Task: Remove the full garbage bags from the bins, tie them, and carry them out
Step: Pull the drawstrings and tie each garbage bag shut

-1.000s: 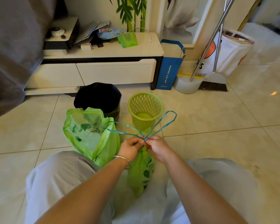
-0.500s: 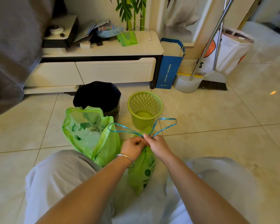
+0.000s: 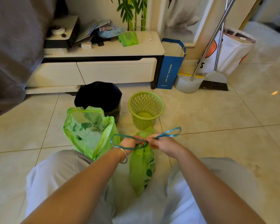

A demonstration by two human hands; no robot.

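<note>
left hand (image 3: 131,143): fingers pinch the blue drawstring (image 3: 167,134) | right hand (image 3: 162,141): fingers pinch the same string (loops stick out both sides) | cinched green bag (image 3: 142,165): on the floor between the knees | second green bag (image 3: 89,131): open, just left | green basket (image 3: 146,109) and black bin (image 3: 99,96): behind the bags

At frame centre I see the left hand (image 3: 131,143) and right hand (image 3: 162,142) pinching the blue drawstring (image 3: 169,133) of a closed green bag (image 3: 142,168). An open green bag (image 3: 89,131) stands left of them; above them stand a black-lined bin (image 3: 98,97) and a green basket (image 3: 146,109).
</note>
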